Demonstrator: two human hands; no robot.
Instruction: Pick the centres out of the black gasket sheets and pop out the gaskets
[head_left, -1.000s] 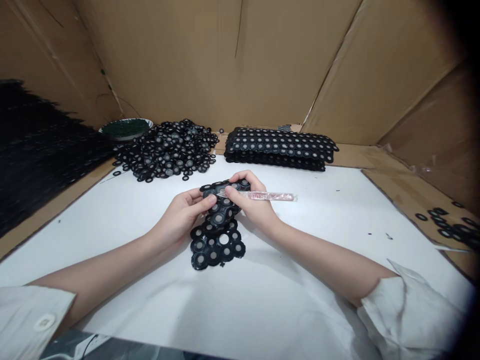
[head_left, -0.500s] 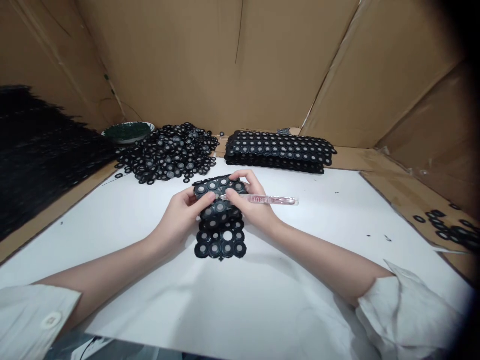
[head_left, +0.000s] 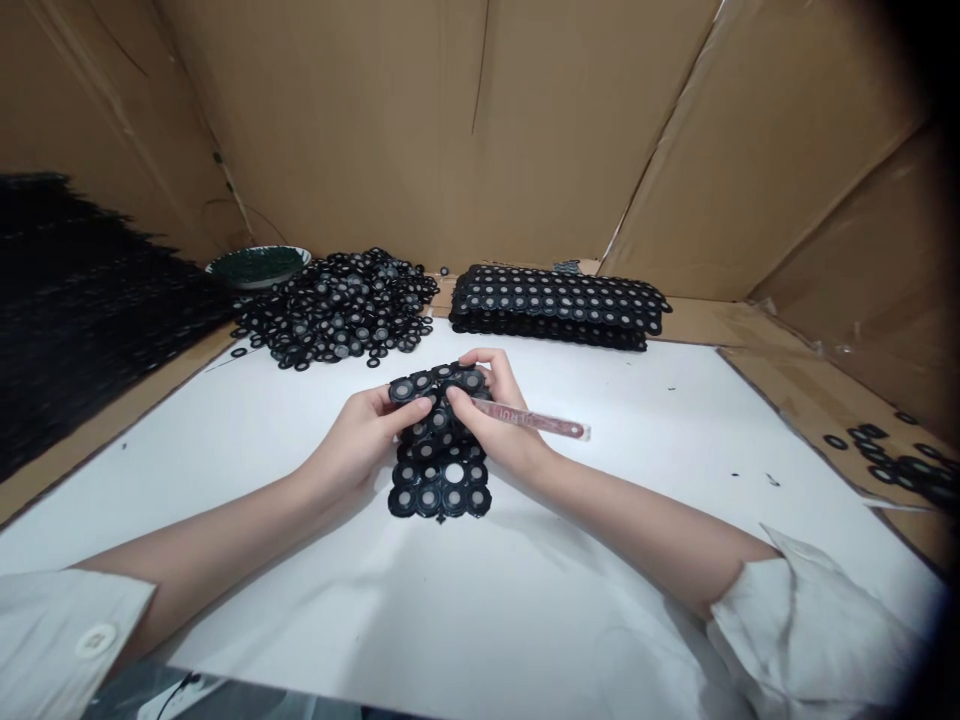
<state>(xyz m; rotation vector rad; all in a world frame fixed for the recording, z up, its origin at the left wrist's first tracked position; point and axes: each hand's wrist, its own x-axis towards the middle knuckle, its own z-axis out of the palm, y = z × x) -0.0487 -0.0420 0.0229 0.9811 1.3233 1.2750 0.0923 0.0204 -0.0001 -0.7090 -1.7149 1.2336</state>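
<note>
A bendy black sheet of joined round rings with grey centres (head_left: pixel 429 498) is in front of me, its lower rows on the white table and its upper part raised and bent. One cell near the bottom shows white. My left hand (head_left: pixel 356 435) is closed on the sheet's upper left edge, thumb on top. My right hand (head_left: pixel 510 425) grips the upper right side, and a slim tool with a clear and reddish printed handle (head_left: pixel 559 425) passes under its thumb. The tool's tip is hidden among the rings, so its kind is unclear.
Loose black rings (head_left: pixel 352 310) are heaped at the back left, beside a bowl of dark green stuff (head_left: pixel 259 265). Stacked ring sheets (head_left: pixel 559 300) lie at the back. More black rings (head_left: pixel 892 455) lie right; a dark pile (head_left: pixel 82 300) rises left. Cardboard walls (head_left: pixel 360 120) surround the table.
The tool's handle end has swung down towards me and its tip has gone from sight. My right thumb has shifted slightly left, and the sheet's top edge has dipped and tilted.
</note>
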